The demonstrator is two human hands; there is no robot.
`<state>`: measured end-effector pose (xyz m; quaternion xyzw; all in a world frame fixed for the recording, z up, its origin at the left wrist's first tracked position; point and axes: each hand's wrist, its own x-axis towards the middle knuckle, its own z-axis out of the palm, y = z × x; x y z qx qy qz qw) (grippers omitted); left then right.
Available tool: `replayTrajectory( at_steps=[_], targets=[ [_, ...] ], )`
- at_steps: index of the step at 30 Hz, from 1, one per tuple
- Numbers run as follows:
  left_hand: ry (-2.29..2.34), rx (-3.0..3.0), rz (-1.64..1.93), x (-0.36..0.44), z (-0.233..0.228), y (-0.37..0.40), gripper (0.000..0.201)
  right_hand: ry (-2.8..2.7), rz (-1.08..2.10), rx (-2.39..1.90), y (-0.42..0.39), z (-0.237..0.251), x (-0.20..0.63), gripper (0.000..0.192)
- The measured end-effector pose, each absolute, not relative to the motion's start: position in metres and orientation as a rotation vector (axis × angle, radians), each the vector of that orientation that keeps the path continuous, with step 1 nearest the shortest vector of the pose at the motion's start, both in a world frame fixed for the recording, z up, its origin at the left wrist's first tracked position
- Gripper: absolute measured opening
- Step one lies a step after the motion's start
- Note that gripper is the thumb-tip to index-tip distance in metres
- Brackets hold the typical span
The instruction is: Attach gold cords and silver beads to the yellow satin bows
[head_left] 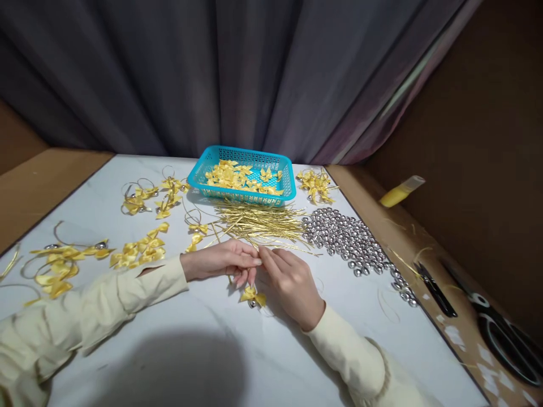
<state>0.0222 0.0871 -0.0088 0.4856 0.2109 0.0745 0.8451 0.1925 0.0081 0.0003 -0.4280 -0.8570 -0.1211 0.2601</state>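
Head view: both hands meeting near centre of white table (127, 362). Left hand (220, 261) fingers curled shut, tips pinched against right fingertips. Right hand (291, 285) fingers bent, closed to a pinch on a thin gold cord (229, 279), barely visible between the tips. Small yellow ribbon bow (253, 296) with silver bell hanging just below the pinch, resting on table between the wrists. Bundle of gold cords (258, 223) just beyond the hands. Pile of silver bells (348, 237) to the right of the bundle. Blue basket (199, 172) of yellow bows at far centre. Finished bows (138, 251) with loops scattered left. Black scissors (500, 333) at near right on brown ledge, yellow glue stick (401, 192) at far right.
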Motion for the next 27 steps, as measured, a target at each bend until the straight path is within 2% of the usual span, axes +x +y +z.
replayTrajectory(
  at_steps=[2, 9, 25, 27],
  targets=[
    [0.453, 1.019, 0.154, 0.0224, -0.0065, 0.0867, 0.016, -2.328, -0.357, -1.160, 0.0083, -0.0007, 0.1935, 0.028],
    [0.449, 1.031, 0.157, 0.0223, -0.0021, 0.0847, 0.021, -2.323, -0.294, -1.205, 0.0081, -0.0015, 0.1936, 0.030],
    [0.470, 1.069, 0.213, 0.0236, -0.0030, 0.0839, 0.021, -2.280, -0.019, -1.184, 0.0160, -0.0046, 0.1993, 0.028],
    [0.477, 1.079, 0.220, 0.0237, -0.0031, 0.0835, 0.019, -2.240, 0.115, -1.212, 0.0165, -0.0036, 0.1989, 0.026]
  ],
)
